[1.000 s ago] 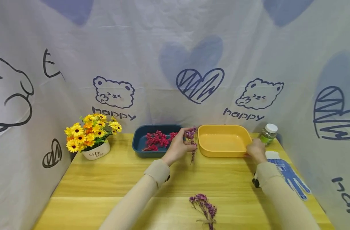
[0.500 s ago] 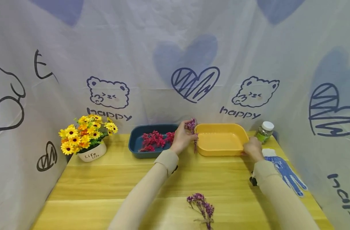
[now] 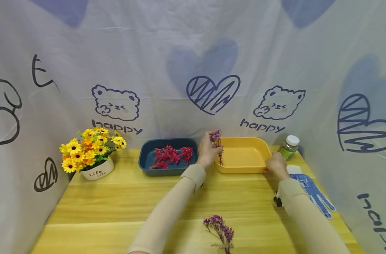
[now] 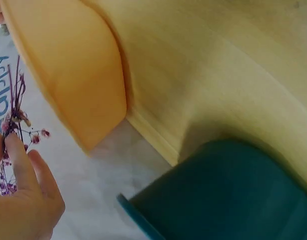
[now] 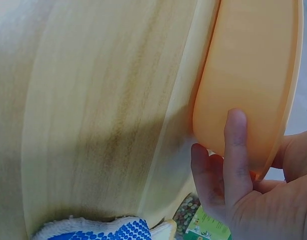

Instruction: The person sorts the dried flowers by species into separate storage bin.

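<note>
My left hand pinches a sprig of dried purple flowers over the left end of the yellow tray. Seen from the left wrist, the thin stems of the purple sprig come out between thumb and fingertips. My right hand grips the right end of that tray, thumb at the rim and fingers along the outer wall. The dark blue tray, left of the left hand, holds red dried flowers. Another purple sprig lies on the table near me.
At the left stands a white pot of yellow artificial flowers. Behind my right hand is a clear jar with a white lid. A blue and white glove lies at the right edge. A printed cloth wall borders the table's back.
My left hand has moved right with the purple sprig, from the gap between the trays to above the yellow tray's left end. My right hand keeps its grip; the view has shifted slightly.
</note>
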The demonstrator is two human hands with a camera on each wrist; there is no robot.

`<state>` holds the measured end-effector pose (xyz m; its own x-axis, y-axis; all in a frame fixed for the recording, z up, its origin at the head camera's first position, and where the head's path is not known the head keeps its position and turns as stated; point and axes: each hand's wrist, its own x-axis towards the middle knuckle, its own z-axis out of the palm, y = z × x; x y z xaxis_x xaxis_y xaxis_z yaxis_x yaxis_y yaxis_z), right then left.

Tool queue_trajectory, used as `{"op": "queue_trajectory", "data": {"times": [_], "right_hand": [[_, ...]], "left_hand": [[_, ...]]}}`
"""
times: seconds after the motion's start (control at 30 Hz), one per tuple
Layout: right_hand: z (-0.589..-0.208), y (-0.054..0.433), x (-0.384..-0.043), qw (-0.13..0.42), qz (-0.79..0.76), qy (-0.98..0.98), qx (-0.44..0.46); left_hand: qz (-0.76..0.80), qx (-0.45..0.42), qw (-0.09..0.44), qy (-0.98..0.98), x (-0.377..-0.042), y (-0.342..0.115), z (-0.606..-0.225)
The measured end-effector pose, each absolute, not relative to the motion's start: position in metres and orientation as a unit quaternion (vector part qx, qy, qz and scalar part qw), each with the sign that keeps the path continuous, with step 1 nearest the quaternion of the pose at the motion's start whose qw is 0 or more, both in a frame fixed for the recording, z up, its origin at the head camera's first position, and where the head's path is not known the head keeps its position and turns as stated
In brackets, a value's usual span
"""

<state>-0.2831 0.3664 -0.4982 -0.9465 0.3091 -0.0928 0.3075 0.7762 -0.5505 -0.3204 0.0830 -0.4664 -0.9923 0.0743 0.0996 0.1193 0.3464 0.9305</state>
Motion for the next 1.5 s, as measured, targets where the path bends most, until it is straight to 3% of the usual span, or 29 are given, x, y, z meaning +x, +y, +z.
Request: {"op": "queue_trajectory", "data": {"times": [0.23, 0.7, 1.13, 1.5], "right_hand": [[-0.496, 0.363, -0.28, 0.002, 0.303, -0.939, -0.163], [-0.498, 0.365, -0.28, -0.001, 0.31, -0.934, -0.176], [-0.495, 0.363, -0.278, -0.01, 0.322, -0.931, -0.172], [-0.5, 0.365, -0.282, -0.016, 0.355, -0.918, -0.178]], "left_hand": [[-0.568, -0.035, 0.048, -0.821, -0.321, 0.093, -0.47], [-0.541, -0.044, 0.024, -0.84, -0.318, 0.102, -0.491], [-0.444, -0.088, 0.033, -0.891, -0.312, 0.094, -0.486], [-0.469, -0.069, 0.081, -0.877, -0.314, 0.075, -0.474]]}}
